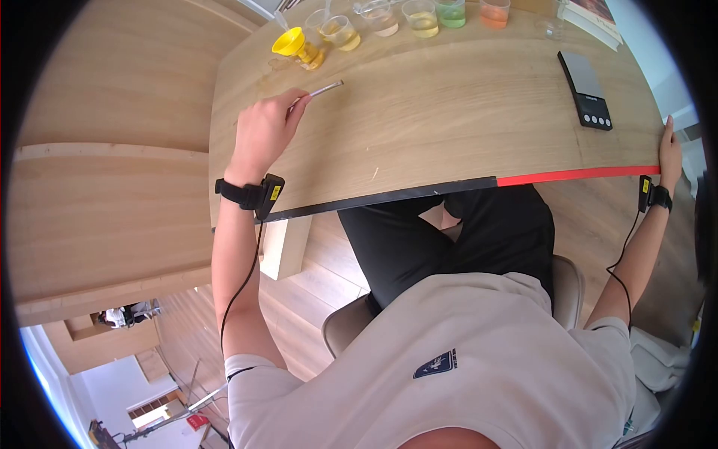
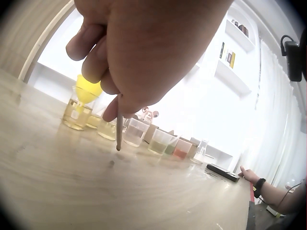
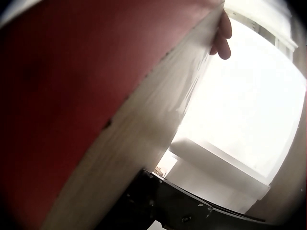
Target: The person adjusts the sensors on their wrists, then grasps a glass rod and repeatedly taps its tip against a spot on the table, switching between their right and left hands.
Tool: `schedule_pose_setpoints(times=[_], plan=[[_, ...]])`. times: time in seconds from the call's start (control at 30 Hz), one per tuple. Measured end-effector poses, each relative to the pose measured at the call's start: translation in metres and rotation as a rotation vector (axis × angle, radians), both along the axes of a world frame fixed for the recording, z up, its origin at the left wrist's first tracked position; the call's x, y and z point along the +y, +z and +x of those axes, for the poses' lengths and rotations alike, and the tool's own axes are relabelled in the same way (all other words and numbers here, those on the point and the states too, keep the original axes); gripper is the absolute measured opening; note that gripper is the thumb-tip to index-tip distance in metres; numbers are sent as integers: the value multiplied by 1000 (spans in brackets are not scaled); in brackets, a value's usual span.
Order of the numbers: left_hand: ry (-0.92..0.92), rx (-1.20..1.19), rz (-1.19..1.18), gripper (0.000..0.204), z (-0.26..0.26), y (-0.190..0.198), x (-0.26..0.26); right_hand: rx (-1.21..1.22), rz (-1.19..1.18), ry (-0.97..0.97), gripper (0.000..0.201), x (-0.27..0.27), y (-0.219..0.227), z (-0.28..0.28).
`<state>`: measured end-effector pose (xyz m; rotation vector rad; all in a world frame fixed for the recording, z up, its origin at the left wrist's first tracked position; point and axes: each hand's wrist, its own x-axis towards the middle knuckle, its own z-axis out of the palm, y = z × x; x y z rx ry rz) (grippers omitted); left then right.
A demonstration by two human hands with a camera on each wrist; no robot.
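My left hand (image 1: 265, 131) pinches a thin pale stick (image 1: 326, 88) with a darker tip, over the left part of the table. In the left wrist view, the stick (image 2: 119, 129) points down from the thumb and fingers, its tip close over the wood. Beyond it, a yellow funnel (image 1: 289, 43) sits in a clear container of yellow liquid (image 2: 76, 116). My right hand (image 1: 670, 153) rests at the table's right edge, near the front corner, holding no loose object. Its fingertips (image 3: 223, 43) show past the edge in the right wrist view.
Along the back stand several clear cups, including a yellow one (image 1: 422, 22), a green one (image 1: 452, 15) and an orange one (image 1: 494, 13). A black digital scale (image 1: 585, 90) lies at the right, near a book (image 1: 594, 26). Red tape (image 1: 576, 176) covers part of the front edge.
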<state>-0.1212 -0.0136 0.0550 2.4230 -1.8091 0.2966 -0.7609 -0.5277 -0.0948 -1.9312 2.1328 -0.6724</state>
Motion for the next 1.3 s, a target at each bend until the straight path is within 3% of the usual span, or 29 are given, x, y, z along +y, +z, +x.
schedule_pose_setpoints(times=[0.2,0.5,0.57,1.3], plan=[[-54,-65,-32,19,8,-2,0,16,-17,-5,96,2,-1,-2],[5,-60,-36,19,14,1,-3,5,-25,11,94,5,2,1],[88,-106,31,20,10,9,-3,8,-33,17,94,5,1,1],[42,-90,108,23,21,7,1,27,-49,-1,94,8,5,5]])
